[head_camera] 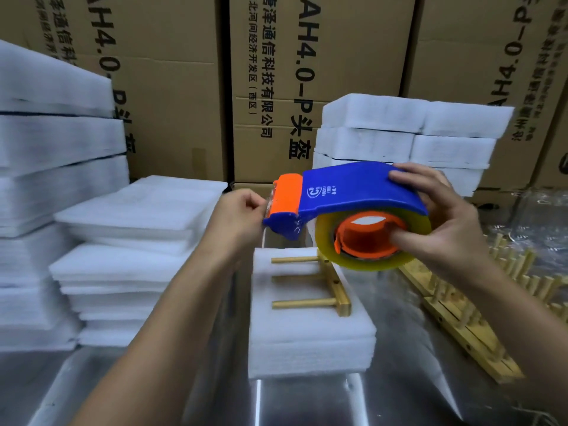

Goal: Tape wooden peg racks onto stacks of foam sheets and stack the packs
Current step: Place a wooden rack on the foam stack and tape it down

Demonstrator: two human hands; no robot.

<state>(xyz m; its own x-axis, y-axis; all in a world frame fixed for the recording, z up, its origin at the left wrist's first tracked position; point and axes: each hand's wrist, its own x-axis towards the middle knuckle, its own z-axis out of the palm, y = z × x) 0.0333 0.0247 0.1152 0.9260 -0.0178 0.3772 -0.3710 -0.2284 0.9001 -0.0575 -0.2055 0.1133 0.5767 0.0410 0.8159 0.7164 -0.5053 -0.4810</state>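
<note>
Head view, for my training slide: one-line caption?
Right hand holds tape dispenser above peg rack on foam stack; left hand pinches tape end.

Steel table w/ foam stacks (peg racks right).

Printed cardboard boxes stand behind a shiny metal table

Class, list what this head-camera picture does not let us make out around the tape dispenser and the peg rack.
- Head view: tape end, hidden by the left hand.
- Peg rack far end, covered by the tape dispenser.
- Right hand palm, behind the dispenser.
</note>
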